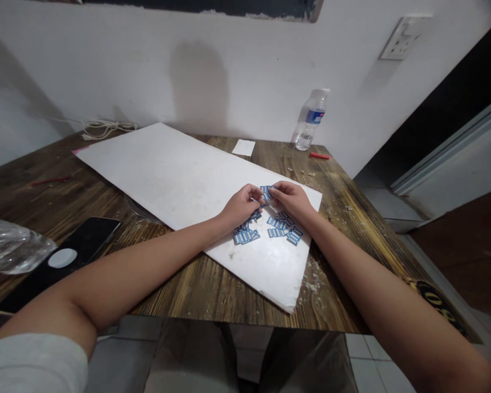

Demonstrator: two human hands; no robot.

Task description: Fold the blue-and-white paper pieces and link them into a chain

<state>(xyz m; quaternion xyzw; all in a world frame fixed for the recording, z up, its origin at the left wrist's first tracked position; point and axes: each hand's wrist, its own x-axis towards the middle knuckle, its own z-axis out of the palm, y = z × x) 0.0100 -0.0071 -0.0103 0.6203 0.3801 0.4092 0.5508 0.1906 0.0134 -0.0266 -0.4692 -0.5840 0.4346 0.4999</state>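
Note:
Several small blue-and-white striped pieces (265, 232), perhaps cut labels, lie scattered on a white foam board (167, 174). My right hand (290, 199) pinches one of these pieces (266, 192) at the pile's far edge. My left hand (241, 206) is curled just beside that piece, with its fingertips close to it. Whether those left fingers grip anything is hidden at this size. Both forearms rest across the board and the wooden table (229, 295).
A black phone (61, 262) and a crumpled clear plastic bag (12, 243) lie at the left. A water bottle (311, 120), a white paper slip (243, 147) and a red stick (319, 156) stand beyond the board. Walls bound the table's far side.

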